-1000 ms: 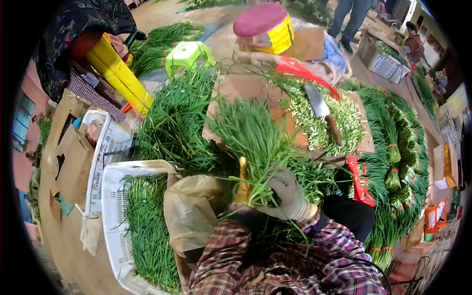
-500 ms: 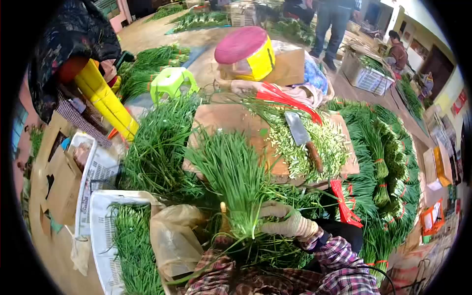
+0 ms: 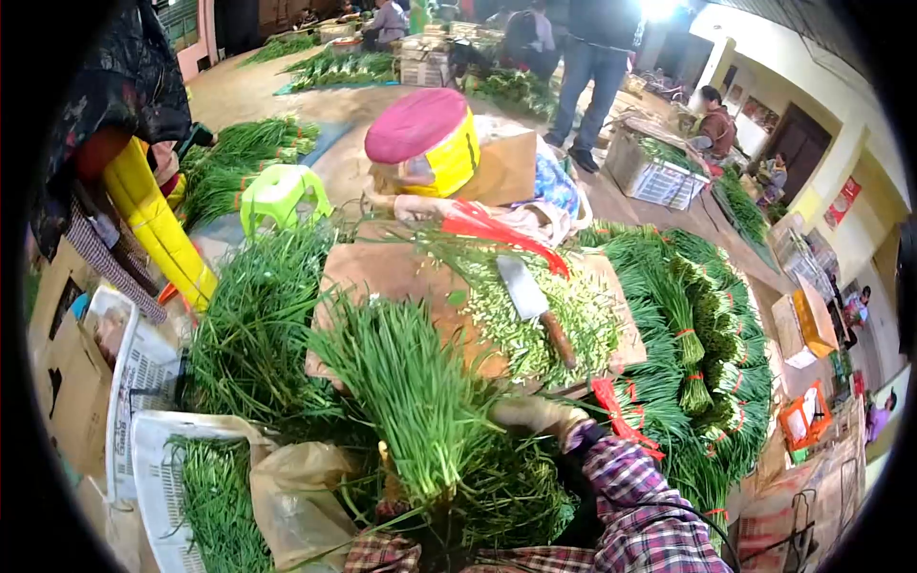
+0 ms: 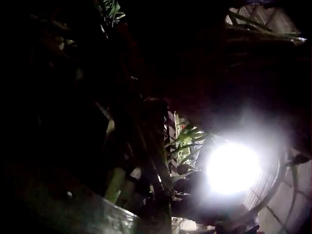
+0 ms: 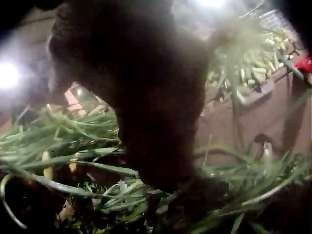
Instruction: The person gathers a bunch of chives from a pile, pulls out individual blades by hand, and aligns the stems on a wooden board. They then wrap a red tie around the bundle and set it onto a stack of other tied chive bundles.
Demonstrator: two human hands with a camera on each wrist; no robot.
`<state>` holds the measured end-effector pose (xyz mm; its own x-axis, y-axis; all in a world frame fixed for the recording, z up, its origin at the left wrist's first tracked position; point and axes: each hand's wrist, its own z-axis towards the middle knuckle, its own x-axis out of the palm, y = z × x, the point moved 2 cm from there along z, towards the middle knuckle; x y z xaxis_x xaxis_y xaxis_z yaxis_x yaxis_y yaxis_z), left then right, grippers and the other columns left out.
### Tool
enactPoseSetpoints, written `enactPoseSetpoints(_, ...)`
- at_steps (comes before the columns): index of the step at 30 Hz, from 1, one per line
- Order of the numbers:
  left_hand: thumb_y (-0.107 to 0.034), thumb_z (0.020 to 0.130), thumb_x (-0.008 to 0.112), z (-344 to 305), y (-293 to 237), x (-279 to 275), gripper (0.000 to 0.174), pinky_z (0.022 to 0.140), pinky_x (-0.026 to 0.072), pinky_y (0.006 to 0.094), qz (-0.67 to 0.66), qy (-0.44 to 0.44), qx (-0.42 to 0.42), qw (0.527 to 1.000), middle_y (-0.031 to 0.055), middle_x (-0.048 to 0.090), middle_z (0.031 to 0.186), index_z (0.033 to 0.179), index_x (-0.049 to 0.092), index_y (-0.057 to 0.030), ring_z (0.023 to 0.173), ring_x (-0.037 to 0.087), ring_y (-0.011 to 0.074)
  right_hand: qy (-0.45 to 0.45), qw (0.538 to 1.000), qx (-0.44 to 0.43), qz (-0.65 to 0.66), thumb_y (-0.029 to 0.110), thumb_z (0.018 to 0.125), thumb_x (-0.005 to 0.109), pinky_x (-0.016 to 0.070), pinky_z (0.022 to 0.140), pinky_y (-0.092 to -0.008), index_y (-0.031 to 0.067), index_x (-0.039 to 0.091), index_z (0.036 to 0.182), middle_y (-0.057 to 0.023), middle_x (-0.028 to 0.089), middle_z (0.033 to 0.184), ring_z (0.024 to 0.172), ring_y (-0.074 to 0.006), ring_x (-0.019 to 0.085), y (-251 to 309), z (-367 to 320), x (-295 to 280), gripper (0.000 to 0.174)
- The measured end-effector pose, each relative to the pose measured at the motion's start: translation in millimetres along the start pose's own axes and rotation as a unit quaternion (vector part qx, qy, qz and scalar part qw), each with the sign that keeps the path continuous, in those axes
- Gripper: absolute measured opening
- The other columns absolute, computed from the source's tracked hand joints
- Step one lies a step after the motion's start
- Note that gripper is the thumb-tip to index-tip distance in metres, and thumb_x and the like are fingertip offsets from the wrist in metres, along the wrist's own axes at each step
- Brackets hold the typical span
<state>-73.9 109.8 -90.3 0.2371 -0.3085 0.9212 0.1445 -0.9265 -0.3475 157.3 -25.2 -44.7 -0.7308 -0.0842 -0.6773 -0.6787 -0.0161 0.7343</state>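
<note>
A thick bunch of green chives (image 3: 411, 392) stands nearly upright before me in the head view, pale stem ends down. My left hand (image 3: 392, 485) grips it low, mostly hidden by leaves and shadow; the left wrist view is nearly black. To the right of the bunch, my gloved right hand (image 3: 540, 414) is blurred at the front edge of the cutting board (image 3: 368, 272). In the right wrist view this hand (image 5: 156, 87) is a dark shape over loose leaves (image 5: 63, 141); I cannot tell whether it holds any. A cleaver (image 3: 535, 310) lies on chopped pale stem ends (image 3: 583, 334).
Loose chives (image 3: 253, 334) are heaped left of the board. A white crate (image 3: 158, 477) of chives and a plastic bag (image 3: 301, 501) are at front left. Tied bundles (image 3: 688, 325) lie right, red ties (image 3: 621, 415) nearby. Behind are a green stool (image 3: 282, 196) and a round red-topped seat (image 3: 415, 129).
The right hand has moved away from the chives' stem ends, up and right toward the board. The bunch stays in the left hand and stands more upright. The head view has tilted up and turned right.
</note>
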Motion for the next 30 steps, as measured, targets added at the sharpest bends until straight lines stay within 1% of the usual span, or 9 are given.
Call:
enactPoseSetpoints(1, -0.023, 0.077, 0.062, -1, -2, -1, 0.055, 0.087, 0.0439, 0.0354, 0.01, -0.005, -0.006, 1.0, 0.0119, 0.049, 0.118, 0.124, 0.042, -0.0046, 0.106, 0.05, 0.0216, 0.096, 0.928, 0.339, 0.118, 0.048, 0.086, 0.044, 0.0219, 0.105, -0.0343, 0.0051, 0.047, 0.124, -0.0154, 0.039, 0.133, 0.124, -0.0266, 0.035, 52, 19, -16, 0.057)
enactPoseSetpoints(3, -0.022, 0.077, 0.062, -2, -3, 0, 0.054, 0.088, 0.0435, 0.0355, 0.032, -0.01, -0.014, 0.999, 0.0116, 0.05, 0.118, 0.124, 0.043, -0.0047, 0.106, 0.05, 0.0215, 0.003, 0.894, 0.327, 0.305, 0.049, 0.085, 0.048, 0.0418, 0.083, -0.0326, 0.0053, 0.056, 0.114, -0.0164, 0.054, 0.112, 0.098, -0.0227, 0.053, 16, 35, 12, 0.053)
enactPoseSetpoints(6, -0.022, 0.077, 0.063, -2, -3, 0, 0.052, 0.088, 0.043, 0.0356, 0.065, -0.017, -0.026, 0.997, 0.0113, 0.05, 0.117, 0.123, 0.044, -0.0047, 0.106, 0.05, 0.0214, -0.041, 0.765, 0.329, 0.552, 0.049, 0.086, 0.047, 0.0457, 0.057, -0.0281, 0.0046, 0.055, 0.112, -0.0109, 0.058, 0.089, 0.067, -0.015, 0.054, 14, 65, 19, 0.052)
enactPoseSetpoints(8, -0.022, 0.078, 0.063, -4, -6, 1, 0.052, 0.088, 0.0427, 0.0357, 0.091, -0.018, -0.036, 0.995, 0.0111, 0.051, 0.116, 0.123, 0.045, -0.0047, 0.106, 0.05, 0.0214, -0.113, 0.884, 0.139, 0.432, 0.046, 0.086, 0.048, 0.0365, 0.094, -0.03, 0.0026, 0.042, 0.127, -0.0143, 0.048, 0.124, 0.111, -0.02, 0.046, 7, 94, 36, 0.06)
enactPoseSetpoints(10, -0.022, 0.078, 0.063, -6, -10, -1, 0.051, 0.088, 0.0423, 0.0358, 0.119, -0.021, -0.046, 0.992, 0.0109, 0.052, 0.116, 0.122, 0.045, -0.0048, 0.106, 0.051, 0.0213, -0.071, 0.883, 0.203, 0.417, 0.047, 0.086, 0.048, 0.0227, 0.104, -0.0296, 0.0026, 0.033, 0.132, -0.0122, 0.034, 0.136, 0.124, -0.0201, 0.033, -4, 99, 41, 0.066)
enactPoseSetpoints(20, -0.021, 0.08, 0.063, 8, -63, 18, 0.046, 0.089, 0.0406, 0.0363, 0.355, 0.014, -0.127, 0.926, 0.0098, 0.055, 0.112, 0.12, 0.048, -0.0049, 0.105, 0.051, 0.021, -0.161, 0.628, 0.175, 0.741, 0.028, 0.079, 0.063, 0.0489, 0.074, -0.0287, -0.0023, 0.051, 0.115, -0.0075, 0.061, 0.101, 0.085, -0.0174, 0.059, 50, 104, 16, 0.049)
enactPoseSetpoints(26, -0.021, 0.08, 0.064, 17, -92, 60, 0.044, 0.09, 0.0395, 0.0366, 0.413, 0.037, -0.15, 0.897, 0.0091, 0.057, 0.11, 0.119, 0.05, -0.005, 0.104, 0.052, 0.0208, -0.206, 0.652, 0.167, 0.71, 0.026, 0.072, 0.07, 0.049, 0.074, -0.0317, -0.0012, 0.055, 0.108, -0.008, 0.062, 0.097, 0.083, -0.0184, 0.06, 63, 99, -2, 0.047)
enactPoseSetpoints(27, -0.021, 0.078, 0.066, 16, -92, 77, 0.039, 0.077, 0.0442, 0.0309, 0.399, 0.019, -0.141, 0.906, 0.0052, 0.059, 0.1, 0.111, 0.055, -0.004, 0.088, 0.055, 0.0141, -0.226, 0.646, 0.161, 0.712, 0.025, 0.072, 0.07, 0.0498, 0.073, -0.0322, -0.0018, 0.054, 0.108, -0.0086, 0.062, 0.095, 0.081, -0.0188, 0.06, 69, 96, -6, 0.048)
enactPoseSetpoints(30, -0.023, 0.077, 0.068, 27, -97, 28, 0.041, 0.075, 0.0428, 0.0286, 0.418, 0.027, -0.123, 0.9, 0.003, 0.057, 0.103, 0.111, 0.054, -0.0035, 0.087, 0.053, 0.0117, -0.245, 0.673, 0.139, 0.684, 0.021, 0.073, 0.069, 0.05, 0.073, -0.0323, -0.0026, 0.051, 0.11, -0.0093, 0.061, 0.096, 0.081, -0.0197, 0.06, 56, 98, -2, 0.047)
